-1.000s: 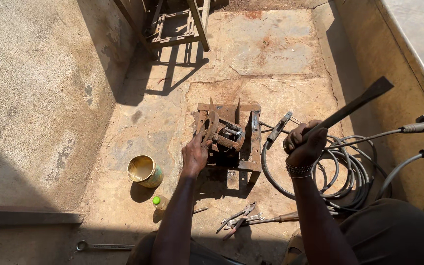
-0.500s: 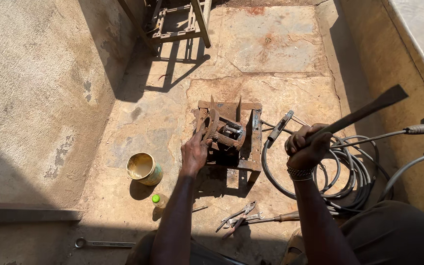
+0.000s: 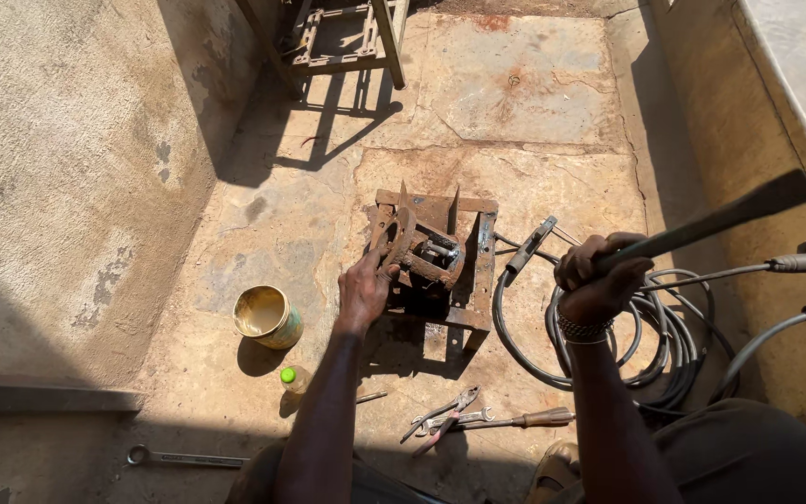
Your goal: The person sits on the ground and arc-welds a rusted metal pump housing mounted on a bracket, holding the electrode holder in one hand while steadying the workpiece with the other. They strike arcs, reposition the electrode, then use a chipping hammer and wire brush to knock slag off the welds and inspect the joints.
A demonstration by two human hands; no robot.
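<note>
My left hand (image 3: 366,287) grips the left side of a rusty curved metal part (image 3: 401,238) that sits on a small rusty metal stand (image 3: 464,271) on the stone floor. My right hand (image 3: 597,280) is closed around the handle of a long dark hammer-like tool (image 3: 715,219), raised to the right of the stand with its head up and away at the right. A bracelet shows on my right wrist.
Coiled grey welding cables (image 3: 664,327) with a clamp (image 3: 529,245) lie right of the stand. A tin can (image 3: 268,317) and a small green-capped bottle (image 3: 291,378) sit to the left. Pliers and a screwdriver (image 3: 478,420), a spanner (image 3: 179,457), a metal frame (image 3: 342,37).
The raised tool in my right hand has lifted slightly higher and further right. My left hand stays on the rusty part.
</note>
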